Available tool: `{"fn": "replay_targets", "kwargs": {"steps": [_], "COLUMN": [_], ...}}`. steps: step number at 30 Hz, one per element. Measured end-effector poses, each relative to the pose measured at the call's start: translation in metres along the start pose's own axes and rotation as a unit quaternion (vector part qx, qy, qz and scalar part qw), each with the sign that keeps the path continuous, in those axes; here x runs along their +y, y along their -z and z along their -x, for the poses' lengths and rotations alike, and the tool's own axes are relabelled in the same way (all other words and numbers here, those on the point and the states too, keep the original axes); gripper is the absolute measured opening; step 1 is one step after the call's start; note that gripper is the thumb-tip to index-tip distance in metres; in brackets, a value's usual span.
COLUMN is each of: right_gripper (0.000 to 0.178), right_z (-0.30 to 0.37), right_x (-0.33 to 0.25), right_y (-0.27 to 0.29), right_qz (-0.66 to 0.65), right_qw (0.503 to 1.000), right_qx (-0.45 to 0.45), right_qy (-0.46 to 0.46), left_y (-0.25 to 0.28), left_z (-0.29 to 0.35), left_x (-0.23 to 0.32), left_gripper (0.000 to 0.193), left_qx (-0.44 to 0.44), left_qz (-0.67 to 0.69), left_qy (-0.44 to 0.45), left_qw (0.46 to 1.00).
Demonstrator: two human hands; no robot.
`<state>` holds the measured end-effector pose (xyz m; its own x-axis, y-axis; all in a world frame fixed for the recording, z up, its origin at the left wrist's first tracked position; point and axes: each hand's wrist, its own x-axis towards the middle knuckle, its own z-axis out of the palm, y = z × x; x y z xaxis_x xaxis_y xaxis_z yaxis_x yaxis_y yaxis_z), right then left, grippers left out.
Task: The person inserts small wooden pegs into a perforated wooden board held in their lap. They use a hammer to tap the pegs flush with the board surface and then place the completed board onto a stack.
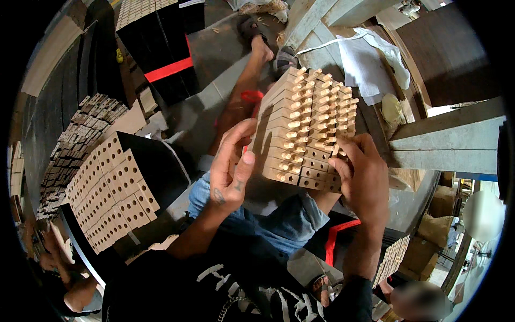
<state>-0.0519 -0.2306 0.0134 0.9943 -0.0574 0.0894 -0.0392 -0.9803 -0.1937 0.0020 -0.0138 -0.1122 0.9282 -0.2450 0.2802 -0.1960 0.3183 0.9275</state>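
Before me stands a stack of wooden bars (273, 126) set side by side, their drilled end faces toward me. Pale wooden dowels (323, 107) stick out of most of the holes; several holes near the lower right edge hold none. My right hand (365, 174) is at that lower right part, thumb and forefinger closed around a dowel at a hole; the fingertips partly hide it. Against the left side of the stack rests my left hand (230, 169), fingers loosely curved and thumb raised apart. A red strip shows behind its fingers.
To the left lies a black-sided stack of drilled bars (110, 196); behind it is a larger pile of bars (80, 139). A red-banded black stack (161, 48) stands at the far left. Wooden framing (448, 137) rises on the right. Other people are at the lower edges.
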Motion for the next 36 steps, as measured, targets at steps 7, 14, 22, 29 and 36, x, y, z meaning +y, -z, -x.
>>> {"fn": "replay_targets", "kwargs": {"steps": [7, 14, 22, 29, 36], "right_gripper": [0.016, 0.013, 0.025, 0.025, 0.018], "right_z": [-0.005, 0.032, 0.035, 0.031, 0.066], "right_x": [-0.002, -0.040, -0.046, -0.025, 0.181], "right_y": [-0.011, -0.027, -0.022, -0.037, -0.095], "right_qz": [-0.071, -0.267, -0.110, -0.166, -0.297], "right_qw": [0.988, 0.962, 0.979, 0.964, 0.725], "right_qx": [0.135, 0.052, 0.082, 0.133, 0.503], "right_qy": [0.024, -0.004, 0.152, 0.159, -0.365], "left_y": [-0.001, 0.000, -0.007, 0.008, 0.076], "left_z": [0.004, 0.002, -0.002, 0.002, 0.019], "left_x": [-0.002, -0.005, -0.011, -0.042, -0.092], "left_gripper": [0.051, 0.052, 0.048, 0.045, 0.044], "left_qx": [-0.005, 0.005, 0.020, 0.059, 0.068], "left_qz": [0.011, -0.041, -0.031, -0.003, -0.132], "left_qy": [0.014, 0.007, 0.001, 0.043, 0.206], "left_qw": [1.000, 0.999, 0.999, 0.997, 0.967]}}
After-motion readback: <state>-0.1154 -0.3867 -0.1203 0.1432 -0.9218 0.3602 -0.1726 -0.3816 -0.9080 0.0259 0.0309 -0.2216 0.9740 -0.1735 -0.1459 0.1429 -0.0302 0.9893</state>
